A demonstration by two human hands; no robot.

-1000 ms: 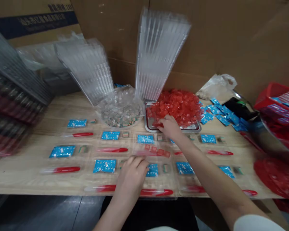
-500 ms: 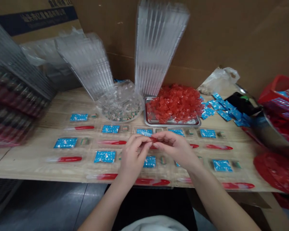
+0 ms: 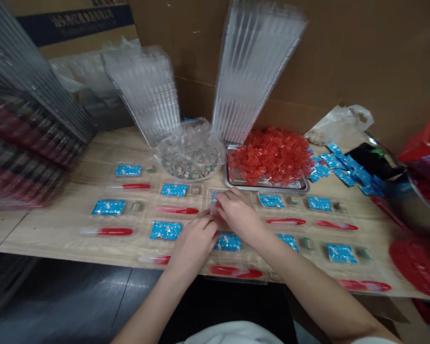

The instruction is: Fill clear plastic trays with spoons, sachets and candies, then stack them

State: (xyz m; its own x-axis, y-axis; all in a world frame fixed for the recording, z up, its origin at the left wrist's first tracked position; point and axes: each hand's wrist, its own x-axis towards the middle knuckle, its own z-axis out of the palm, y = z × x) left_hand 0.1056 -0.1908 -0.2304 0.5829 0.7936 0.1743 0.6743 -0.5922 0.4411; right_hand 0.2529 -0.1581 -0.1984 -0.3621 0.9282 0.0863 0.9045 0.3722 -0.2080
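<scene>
Both my hands work close together over a clear plastic tray in the middle of the bench. My right hand (image 3: 238, 212) reaches across to the left, its fingers bent round a small red piece (image 3: 218, 204), mostly hidden. My left hand (image 3: 197, 236) is just below, fingers curled down and together; whatever they hold is hidden. A blue packet (image 3: 214, 196) shows partly behind my right fingers. Another blue packet (image 3: 228, 242) lies under my wrists. Around them, clear trays hold blue packets, small clear-wrapped pieces (image 3: 196, 190) and red pen-shaped sticks (image 3: 177, 210).
Behind stand a round clear tub (image 3: 189, 177) of small wrapped pieces, a metal tray (image 3: 265, 186) heaped with red film pieces (image 3: 272, 155), and tall stacks of clear trays (image 3: 256, 71). Loose blue packets (image 3: 344, 165) and a red basket (image 3: 423, 145) are right; filled trays (image 3: 25, 153) stack left.
Both hands have lowered from a shared pinch on the small red piece to the tray. My right hand has moved left over it. The view has shifted slightly.
</scene>
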